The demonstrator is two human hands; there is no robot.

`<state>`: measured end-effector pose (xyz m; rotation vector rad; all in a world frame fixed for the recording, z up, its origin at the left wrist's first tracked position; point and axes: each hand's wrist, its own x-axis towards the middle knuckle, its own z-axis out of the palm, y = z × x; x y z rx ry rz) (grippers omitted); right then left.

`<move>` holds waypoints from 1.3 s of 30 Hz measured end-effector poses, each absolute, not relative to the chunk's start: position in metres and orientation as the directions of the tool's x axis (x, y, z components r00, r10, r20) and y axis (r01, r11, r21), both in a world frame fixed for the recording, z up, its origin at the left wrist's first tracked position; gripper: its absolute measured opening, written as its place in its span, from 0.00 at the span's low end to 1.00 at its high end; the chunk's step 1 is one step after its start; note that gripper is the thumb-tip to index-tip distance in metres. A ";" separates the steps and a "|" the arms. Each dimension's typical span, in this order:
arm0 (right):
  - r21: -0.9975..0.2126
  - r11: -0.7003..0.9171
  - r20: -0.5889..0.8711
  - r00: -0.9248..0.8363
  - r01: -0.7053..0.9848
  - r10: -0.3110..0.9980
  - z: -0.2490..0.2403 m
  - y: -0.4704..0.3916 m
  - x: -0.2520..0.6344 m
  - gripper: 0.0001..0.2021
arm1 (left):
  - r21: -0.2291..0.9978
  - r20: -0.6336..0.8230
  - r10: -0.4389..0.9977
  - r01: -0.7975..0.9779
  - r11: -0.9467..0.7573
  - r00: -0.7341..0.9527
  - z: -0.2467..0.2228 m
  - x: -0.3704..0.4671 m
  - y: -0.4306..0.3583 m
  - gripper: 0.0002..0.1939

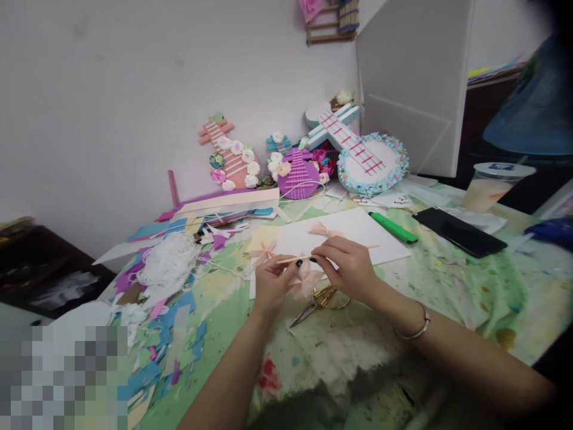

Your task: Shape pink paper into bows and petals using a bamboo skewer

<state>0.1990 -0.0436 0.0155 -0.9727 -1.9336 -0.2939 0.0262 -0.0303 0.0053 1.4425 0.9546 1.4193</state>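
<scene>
My left hand (274, 282) and my right hand (347, 266) meet over a white sheet (358, 230), both closed on a thin wooden stick (286, 260). The stick lies nearly level and its far end pokes out to the right past my right hand. Just below my fingertips is a pale peach paper flower (307, 280); whether a hand touches it is unclear. Another peach paper piece (325, 230) lies on the sheet behind my hands, and one more (265, 252) is to the left. Gold-handled scissors (319, 303) rest beneath my hands.
A green cutter (394, 228), a black phone (459, 232) and a lidded cup (492, 184) are at the right. White string (169, 260) and paper scraps (156, 352) cover the left. Decorated paper instruments (299, 174) lean against the wall.
</scene>
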 end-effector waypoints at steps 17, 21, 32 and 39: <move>-0.182 0.669 0.838 -0.243 0.721 0.489 0.017 -0.042 0.199 0.03 | 0.971 0.227 0.971 -0.094 -0.220 0.071 0.008 0.027 -0.033 0.09; -0.188 0.671 0.836 -0.241 0.717 0.492 0.018 -0.043 0.199 0.04 | 0.966 0.244 0.967 -0.110 -0.235 0.073 0.009 0.028 -0.033 0.09; -0.186 0.673 0.828 -0.254 0.716 0.499 0.020 -0.043 0.198 0.04 | 0.947 0.317 0.945 -0.067 -0.313 0.075 0.008 0.027 -0.031 0.05; -0.207 0.691 0.811 -0.274 0.693 0.518 0.018 -0.043 0.199 0.04 | 0.926 0.377 0.921 -0.022 -0.377 0.093 0.011 0.028 -0.033 0.03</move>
